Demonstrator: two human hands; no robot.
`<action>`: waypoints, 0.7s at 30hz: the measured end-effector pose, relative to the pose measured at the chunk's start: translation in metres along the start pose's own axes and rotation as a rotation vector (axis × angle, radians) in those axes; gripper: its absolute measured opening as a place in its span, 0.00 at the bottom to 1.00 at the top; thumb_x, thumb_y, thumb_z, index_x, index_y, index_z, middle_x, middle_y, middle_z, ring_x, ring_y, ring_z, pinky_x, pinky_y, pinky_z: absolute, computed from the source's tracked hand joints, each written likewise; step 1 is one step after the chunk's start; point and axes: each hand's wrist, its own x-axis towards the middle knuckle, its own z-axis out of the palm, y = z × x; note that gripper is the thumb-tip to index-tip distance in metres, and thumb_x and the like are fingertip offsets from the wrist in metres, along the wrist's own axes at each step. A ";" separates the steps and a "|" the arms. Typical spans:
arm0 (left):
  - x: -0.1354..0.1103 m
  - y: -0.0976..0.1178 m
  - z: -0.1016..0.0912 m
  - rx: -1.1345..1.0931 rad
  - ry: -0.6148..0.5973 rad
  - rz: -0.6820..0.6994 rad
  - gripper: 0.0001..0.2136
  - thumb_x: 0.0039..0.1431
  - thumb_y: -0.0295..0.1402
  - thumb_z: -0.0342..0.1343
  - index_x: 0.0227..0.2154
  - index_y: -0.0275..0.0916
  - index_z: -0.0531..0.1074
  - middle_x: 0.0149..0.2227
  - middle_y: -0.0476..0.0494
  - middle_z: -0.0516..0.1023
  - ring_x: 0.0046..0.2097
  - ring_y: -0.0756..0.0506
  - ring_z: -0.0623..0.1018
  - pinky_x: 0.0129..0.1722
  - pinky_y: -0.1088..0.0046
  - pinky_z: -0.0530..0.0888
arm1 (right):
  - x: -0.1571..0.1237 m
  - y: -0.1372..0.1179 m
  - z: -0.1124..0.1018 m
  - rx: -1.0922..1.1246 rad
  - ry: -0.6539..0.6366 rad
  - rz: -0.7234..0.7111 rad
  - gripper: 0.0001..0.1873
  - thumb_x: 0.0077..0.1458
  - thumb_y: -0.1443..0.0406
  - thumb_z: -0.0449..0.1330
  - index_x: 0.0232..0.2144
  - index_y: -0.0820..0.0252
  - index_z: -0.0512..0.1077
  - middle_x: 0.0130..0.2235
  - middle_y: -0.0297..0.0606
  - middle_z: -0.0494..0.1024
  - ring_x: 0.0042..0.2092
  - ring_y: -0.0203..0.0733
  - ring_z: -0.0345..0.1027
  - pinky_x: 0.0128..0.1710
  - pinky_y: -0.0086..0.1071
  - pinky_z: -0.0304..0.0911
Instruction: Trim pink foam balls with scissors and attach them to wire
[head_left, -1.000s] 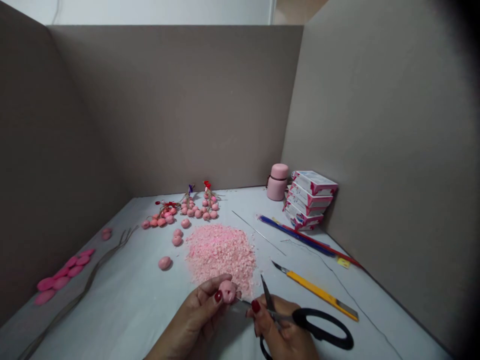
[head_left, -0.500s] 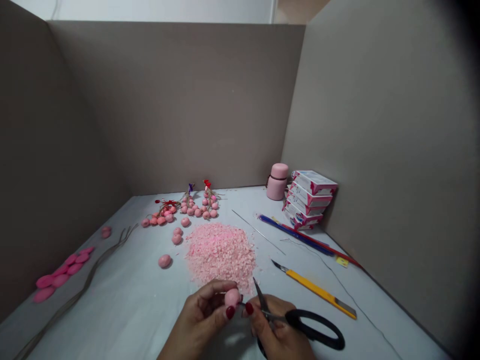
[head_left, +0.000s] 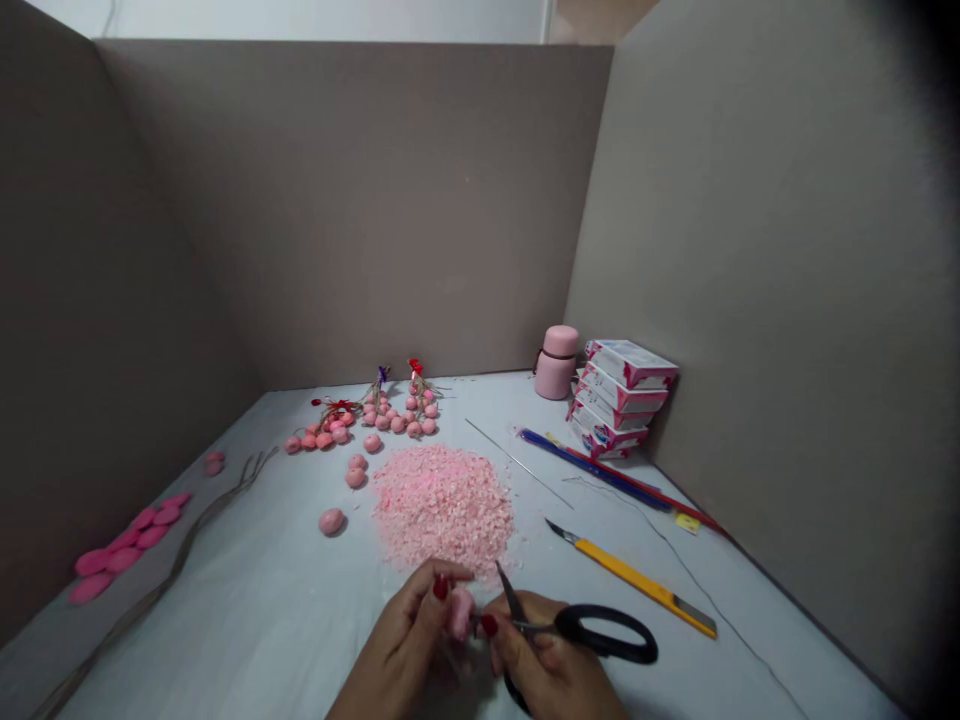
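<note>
My left hand point(head_left: 409, 640) pinches a small pink ball point(head_left: 460, 612) between thumb and fingers, just in front of the heap of pink shavings point(head_left: 442, 505). Close beside it, my right hand point(head_left: 559, 665) holds black-handled scissors point(head_left: 531, 628). Their blades are parted and point away from me. The right thumb and forefinger are pressed together near the ball's right side, where a short dark tip shows; whether they grip it cannot be made out. On the table, another pink ball point(head_left: 331, 522) lies left of the shavings.
Right of my hands lie a yellow craft knife point(head_left: 637, 580), a thin metal rod point(head_left: 517, 464) and blue and red sticks point(head_left: 592, 468). Stacked boxes point(head_left: 619, 400) and a pink flask point(head_left: 556, 365) stand behind. Leftward are twine strands point(head_left: 180, 560) and bright pink ovals point(head_left: 124, 555). Tall panels enclose the table.
The ball has turned in my left fingers, and the left thumb has moved up onto it. My right hand and the scissors have shifted a little to the left.
</note>
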 end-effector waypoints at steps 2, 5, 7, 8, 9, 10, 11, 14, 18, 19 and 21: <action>-0.001 0.003 -0.004 0.119 -0.006 0.186 0.17 0.54 0.47 0.54 0.43 0.44 0.68 0.36 0.47 0.71 0.35 0.48 0.74 0.33 0.74 0.72 | 0.000 0.003 0.004 0.105 0.069 0.115 0.26 0.59 0.49 0.45 0.19 0.58 0.66 0.22 0.34 0.68 0.26 0.38 0.64 0.28 0.29 0.58; -0.002 0.008 -0.009 0.368 -0.082 0.356 0.09 0.59 0.37 0.53 0.42 0.46 0.70 0.40 0.44 0.73 0.43 0.45 0.73 0.40 0.71 0.72 | 0.000 0.008 0.009 0.206 0.118 0.190 0.28 0.56 0.46 0.47 0.16 0.58 0.64 0.21 0.33 0.67 0.26 0.37 0.63 0.27 0.27 0.58; -0.002 0.009 -0.011 0.436 -0.079 0.355 0.09 0.60 0.35 0.51 0.42 0.46 0.71 0.39 0.44 0.74 0.41 0.45 0.74 0.40 0.71 0.71 | -0.001 0.010 0.010 0.230 0.101 0.206 0.27 0.56 0.46 0.47 0.17 0.59 0.64 0.19 0.31 0.64 0.23 0.35 0.60 0.24 0.27 0.56; -0.003 0.009 -0.011 0.433 -0.059 0.324 0.10 0.60 0.36 0.50 0.43 0.46 0.71 0.38 0.45 0.75 0.40 0.46 0.75 0.39 0.72 0.71 | -0.001 0.010 0.009 0.229 0.081 0.207 0.27 0.56 0.46 0.47 0.18 0.59 0.64 0.18 0.30 0.62 0.22 0.34 0.58 0.22 0.26 0.54; -0.003 0.008 -0.011 0.414 -0.051 0.283 0.11 0.61 0.38 0.49 0.44 0.45 0.71 0.36 0.45 0.75 0.38 0.46 0.75 0.38 0.72 0.71 | -0.001 0.009 0.008 0.218 0.061 0.201 0.26 0.56 0.47 0.47 0.19 0.59 0.65 0.19 0.30 0.62 0.21 0.34 0.56 0.21 0.26 0.53; -0.003 0.007 -0.011 0.382 -0.054 0.246 0.12 0.61 0.40 0.48 0.44 0.44 0.71 0.34 0.46 0.75 0.35 0.47 0.75 0.36 0.72 0.71 | -0.001 0.007 0.007 0.196 0.043 0.181 0.25 0.57 0.48 0.47 0.20 0.58 0.65 0.19 0.30 0.62 0.21 0.34 0.56 0.20 0.26 0.52; -0.003 0.006 -0.010 0.346 -0.066 0.213 0.13 0.61 0.42 0.47 0.43 0.43 0.71 0.31 0.47 0.73 0.32 0.48 0.74 0.34 0.73 0.71 | -0.001 0.004 0.005 0.165 0.030 0.138 0.23 0.58 0.49 0.47 0.21 0.58 0.66 0.20 0.31 0.63 0.22 0.34 0.56 0.21 0.26 0.53; -0.004 0.003 -0.007 0.246 -0.114 0.112 0.18 0.62 0.46 0.43 0.42 0.41 0.71 0.25 0.51 0.68 0.24 0.52 0.69 0.25 0.77 0.68 | 0.000 -0.003 -0.001 0.049 -0.010 -0.037 0.21 0.60 0.54 0.46 0.22 0.57 0.66 0.23 0.33 0.67 0.27 0.38 0.61 0.28 0.29 0.56; -0.003 0.004 -0.005 0.263 -0.053 0.201 0.16 0.60 0.45 0.48 0.46 0.45 0.66 0.31 0.49 0.69 0.31 0.49 0.72 0.29 0.76 0.69 | 0.001 -0.002 -0.002 0.107 0.005 0.054 0.20 0.59 0.54 0.46 0.21 0.58 0.63 0.22 0.32 0.63 0.26 0.36 0.58 0.26 0.28 0.54; -0.003 0.005 -0.005 0.308 -0.042 0.276 0.14 0.59 0.44 0.50 0.44 0.45 0.67 0.34 0.47 0.69 0.36 0.47 0.72 0.31 0.75 0.69 | 0.001 0.000 0.000 0.160 0.020 0.112 0.21 0.59 0.52 0.47 0.21 0.58 0.63 0.21 0.30 0.61 0.24 0.35 0.56 0.24 0.28 0.53; -0.002 0.006 -0.005 0.403 -0.050 0.360 0.10 0.59 0.41 0.51 0.40 0.44 0.69 0.37 0.45 0.70 0.40 0.46 0.71 0.35 0.74 0.69 | 0.000 0.005 0.002 0.238 0.023 0.190 0.21 0.58 0.50 0.47 0.22 0.58 0.62 0.20 0.28 0.58 0.22 0.33 0.52 0.21 0.27 0.50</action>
